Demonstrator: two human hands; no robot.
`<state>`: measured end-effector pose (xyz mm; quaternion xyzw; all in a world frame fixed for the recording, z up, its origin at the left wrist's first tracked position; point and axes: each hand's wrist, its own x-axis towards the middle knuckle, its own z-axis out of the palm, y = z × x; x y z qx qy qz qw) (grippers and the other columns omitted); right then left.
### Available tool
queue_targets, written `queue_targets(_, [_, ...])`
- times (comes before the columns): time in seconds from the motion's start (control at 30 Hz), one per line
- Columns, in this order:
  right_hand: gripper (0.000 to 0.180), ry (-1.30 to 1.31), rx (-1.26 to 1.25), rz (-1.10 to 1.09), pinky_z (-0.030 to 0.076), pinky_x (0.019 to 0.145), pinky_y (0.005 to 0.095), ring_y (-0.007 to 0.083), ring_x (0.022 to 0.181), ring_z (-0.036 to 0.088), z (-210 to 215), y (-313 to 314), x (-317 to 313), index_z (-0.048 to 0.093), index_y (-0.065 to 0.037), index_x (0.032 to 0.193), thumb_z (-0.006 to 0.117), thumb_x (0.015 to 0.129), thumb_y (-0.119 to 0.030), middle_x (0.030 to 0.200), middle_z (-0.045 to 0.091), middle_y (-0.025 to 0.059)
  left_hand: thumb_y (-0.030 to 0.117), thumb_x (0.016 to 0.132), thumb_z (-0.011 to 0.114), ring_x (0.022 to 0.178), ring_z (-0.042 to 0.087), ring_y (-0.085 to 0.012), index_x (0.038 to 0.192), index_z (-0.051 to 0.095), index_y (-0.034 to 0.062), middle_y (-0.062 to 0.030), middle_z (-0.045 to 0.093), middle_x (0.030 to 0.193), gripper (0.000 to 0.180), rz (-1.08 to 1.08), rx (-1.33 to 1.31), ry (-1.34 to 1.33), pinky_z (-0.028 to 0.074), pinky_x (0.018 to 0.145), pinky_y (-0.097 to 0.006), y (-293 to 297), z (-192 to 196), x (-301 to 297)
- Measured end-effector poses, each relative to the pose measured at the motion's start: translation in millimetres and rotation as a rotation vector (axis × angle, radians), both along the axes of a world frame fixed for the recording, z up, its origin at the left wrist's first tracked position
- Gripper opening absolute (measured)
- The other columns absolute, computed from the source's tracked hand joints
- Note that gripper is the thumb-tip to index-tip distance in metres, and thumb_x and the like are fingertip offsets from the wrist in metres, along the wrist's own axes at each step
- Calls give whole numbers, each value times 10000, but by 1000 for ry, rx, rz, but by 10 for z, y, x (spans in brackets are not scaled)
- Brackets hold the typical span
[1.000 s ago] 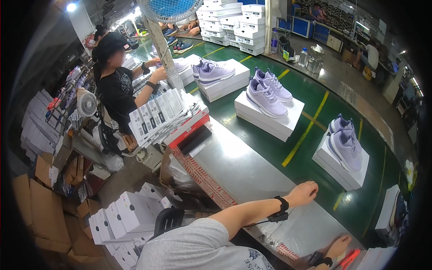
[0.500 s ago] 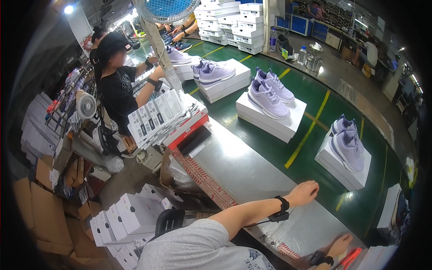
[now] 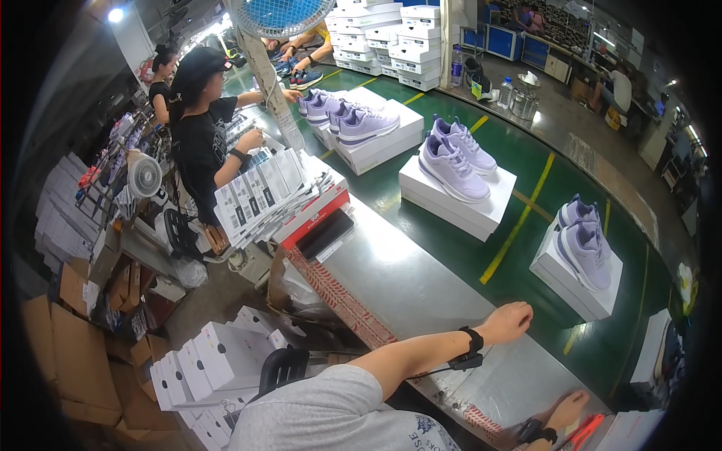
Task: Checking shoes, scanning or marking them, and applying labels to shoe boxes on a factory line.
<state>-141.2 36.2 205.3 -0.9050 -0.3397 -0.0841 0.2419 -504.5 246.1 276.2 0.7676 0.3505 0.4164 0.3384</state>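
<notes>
My left hand (image 3: 511,322) rests at the far edge of a metal tabletop (image 3: 406,278), its fingers loosely curled with nothing seen in them. Farther right, my right hand (image 3: 569,410) lies on the same metal top, fingers curled in and no object visible in it. Beside the right hand is an orange-red handled tool (image 3: 585,431), partly cut off from sight. Beyond my hands, a pair of lilac sneakers (image 3: 583,244) stands on a white shoebox (image 3: 568,276). Another lilac pair (image 3: 456,159) sits on a white shoebox (image 3: 451,199) to its left.
The green conveyor belt (image 3: 526,180) carries more sneakers on boxes. A stack of label sheets (image 3: 263,192) lies on a red box, next to a dark phone (image 3: 325,234). A fan (image 3: 282,15) hangs above. A co-worker (image 3: 199,128) stands at left; white shoeboxes (image 3: 226,361) are stacked below.
The sneakers and boxes on the belt have shifted slightly to the right. The co-worker has raised their head and reached a hand to the far shoes. My hands have stayed put.
</notes>
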Motion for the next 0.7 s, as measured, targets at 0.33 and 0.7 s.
queue_targets(0.33, [259,-51,3,9,529,824,472,433,1029,663,70,36,-130,584,-109,1197,472,1046,-287,1157,698,172,70,867,635,873,632,-339,939,591,26,-133,623,902,95,1,0,10,515,772,-442,23,26,-84])
queue_targets(0.7, [259,-19,-22,-9,527,824,474,436,1024,661,159,60,-283,583,-103,1180,464,1046,-291,1145,697,174,99,874,615,893,632,-356,943,601,43,-136,640,923,90,-5,-22,26,508,775,-466,23,40,-170])
